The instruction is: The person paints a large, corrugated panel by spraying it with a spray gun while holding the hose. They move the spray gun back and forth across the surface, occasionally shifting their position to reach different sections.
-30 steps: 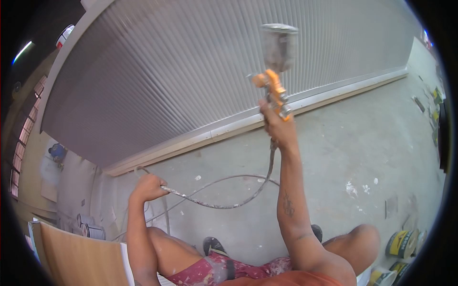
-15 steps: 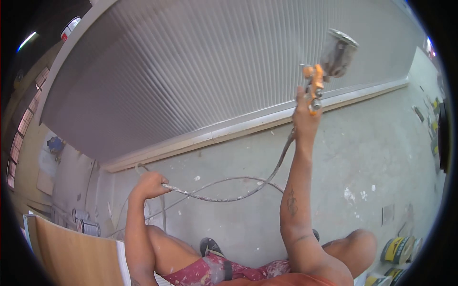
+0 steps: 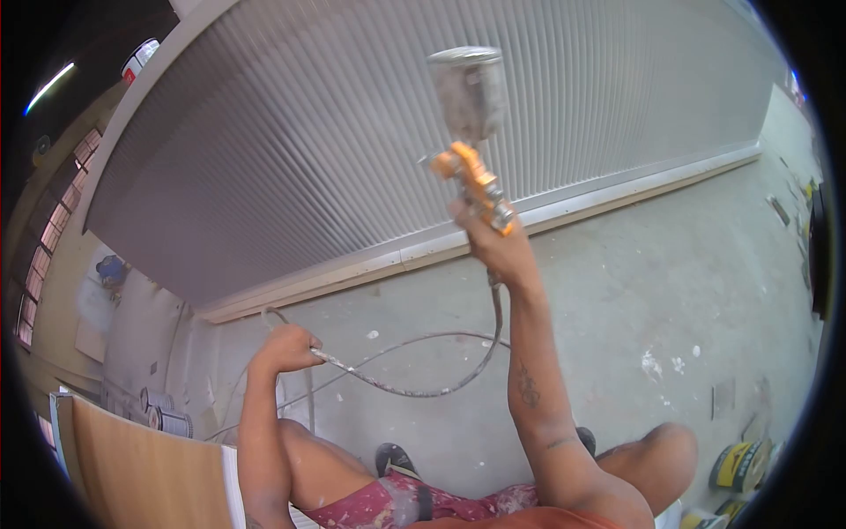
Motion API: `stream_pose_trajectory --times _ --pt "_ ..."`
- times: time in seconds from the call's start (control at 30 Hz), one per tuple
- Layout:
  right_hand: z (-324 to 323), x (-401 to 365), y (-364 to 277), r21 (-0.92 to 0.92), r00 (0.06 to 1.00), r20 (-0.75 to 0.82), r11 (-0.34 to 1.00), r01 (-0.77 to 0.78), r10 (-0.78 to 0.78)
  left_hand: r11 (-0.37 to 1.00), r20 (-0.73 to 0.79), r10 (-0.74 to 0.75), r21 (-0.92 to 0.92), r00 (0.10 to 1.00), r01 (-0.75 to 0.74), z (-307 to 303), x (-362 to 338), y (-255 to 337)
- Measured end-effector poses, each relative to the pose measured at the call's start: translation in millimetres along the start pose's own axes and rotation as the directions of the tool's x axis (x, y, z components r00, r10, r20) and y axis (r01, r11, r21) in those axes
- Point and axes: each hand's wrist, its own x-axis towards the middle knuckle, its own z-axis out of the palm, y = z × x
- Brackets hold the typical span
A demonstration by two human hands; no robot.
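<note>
My right hand (image 3: 500, 247) is wrapped round the handle of a spray gun (image 3: 476, 181), which has orange body parts and a metal cup on top. The gun is held up in front of a large grey ribbed panel (image 3: 352, 132), slightly blurred. A paint-spattered hose (image 3: 414, 391) runs from below the gun's handle in a sagging loop to my left hand (image 3: 286, 348). My left hand is closed round that hose, low on the left near the panel's bottom edge.
Along the panel's foot runs a pale ledge (image 3: 423, 256). Paint spots mark the grey floor (image 3: 608, 309). Cans (image 3: 740, 465) stand at lower right, others (image 3: 169, 421) at lower left. A wooden board (image 3: 145, 458) is beside my left arm. More hose crosses the floor.
My right hand has swung the spray gun to the left across the panel, and its cup stands more upright. The hose loop has shortened leftward. My left hand still grips the hose.
</note>
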Motion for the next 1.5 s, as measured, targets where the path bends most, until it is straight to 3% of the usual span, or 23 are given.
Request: stream_pose_trajectory --times 0.03,0.1,0.17,0.23,0.27,0.3,0.33,0.4,0.5,0.57,0.63,0.7,0.73,0.8,0.87,0.9,0.97,1.1,1.17,1.2,1.33,1.43,1.5 --pt "8 -1 -3 0.0 1.0 0.004 1.0 -0.001 0.001 1.0 0.031 0.012 -0.005 0.999 -0.012 -3 2 3" --pt "20 -4 -12 0.117 0.964 0.241 0.982 -0.147 0.115 1.0 0.065 0.023 -0.014 0.998 -0.023 -2 4 1" --pt "26 -5 -15 0.138 0.972 0.217 0.983 -0.121 0.089 0.994 0.013 0.089 -0.062 0.996 -0.088 5 8 -4" --pt "20 -3 -13 0.104 0.998 0.024 0.993 -0.056 0.054 0.995 0.019 0.091 -0.035 0.996 -0.09 2 7 -2" --pt "14 1 -9 0.101 0.998 0.025 0.993 -0.055 0.053 0.996 0.029 0.094 -0.002 0.995 -0.094 1 6 -1" --pt "5 7 -2 -0.012 0.984 -0.175 0.999 -0.049 0.046 0.995 0.025 0.096 -0.004 0.995 -0.096 2 5 0" --pt "-5 13 0 -0.124 0.931 -0.366 0.99 -0.064 0.014 0.997 0.018 0.074 0.0 0.997 -0.074 2 4 -1" --pt "-29 21 2 -0.159 0.819 -0.572 0.986 -0.057 -0.045 0.998 0.012 0.058 0.005 0.998 -0.058 2 2 2" --pt "-58 23 -25 -0.205 0.745 -0.638 0.976 0.079 -0.194 1.0 0.018 0.017 0.006 1.0 -0.018 -3 -2 6" --pt "-70 29 -30 -0.368 0.532 -0.713 0.89 0.271 -0.457 1.0 -0.005 -0.017 -0.026 1.0 0.017 -2 -5 7" --pt "-72 26 -34 -0.349 0.555 -0.735 0.919 0.182 -0.389 0.999 -0.019 -0.014 -0.04 1.0 0.013 1 -7 5" --pt "-66 29 -24 -0.339 0.628 -0.652 0.904 0.261 -0.425 0.999 -0.034 -0.014 -0.053 0.999 0.012 1 -7 5" --pt "-56 26 -20 -0.279 0.679 -0.641 0.933 0.227 -0.357 0.998 -0.018 -0.031 -0.059 0.999 0.03 -1 -7 6" --pt "-42 20 -17 -0.13 0.883 -0.437 0.983 0.127 -0.172 0.997 -0.001 -0.052 -0.062 0.999 0.052 -2 -7 5" --pt "-17 12 -22 -0.074 0.961 -0.248 0.992 0.104 -0.12 0.999 -0.04 0.004 -0.05 0.999 -0.006 -1 -5 3" --pt "-8 9 -24 -0.071 0.962 -0.247 0.992 0.105 -0.12 0.999 -0.04 0.001 -0.048 0.999 -0.003 -1 -3 2" --pt "5 4 -28 0.094 0.991 0.073 0.988 -0.122 0.115 0.999 0.014 0.035 -0.025 0.999 -0.035 0 1 0" --pt "14 6 -30 0.184 0.98 0.167 0.973 -0.142 0.111 0.998 0.03 0.06 -0.033 0.998 -0.059 -2 3 0" --pt "8 12 -29 0.224 0.997 -0.059 0.974 -0.032 0.046 0.996 0.017 0.084 -0.026 0.996 -0.083 2 3 -2" --pt "-1 16 -28 0.116 0.988 -0.152 0.993 0.024 -0.006 0.996 0.011 0.086 -0.028 0.996 -0.085 1 2 0" --pt "-42 30 -29 -0.094 0.799 -0.595 0.995 0.038 -0.087 0.999 0.014 0.037 -0.006 0.999 -0.037 -5 -5 9" --pt "-72 36 -44 -0.189 0.704 -0.674 0.974 0.126 -0.222 1.0 -0.004 0.001 -0.017 1.0 -0.001 -6 -8 12" --pt "-82 40 -54 -0.352 0.507 -0.751 0.906 0.235 -0.423 0.999 -0.018 -0.006 -0.035 1.0 0.005 -5 -10 13"
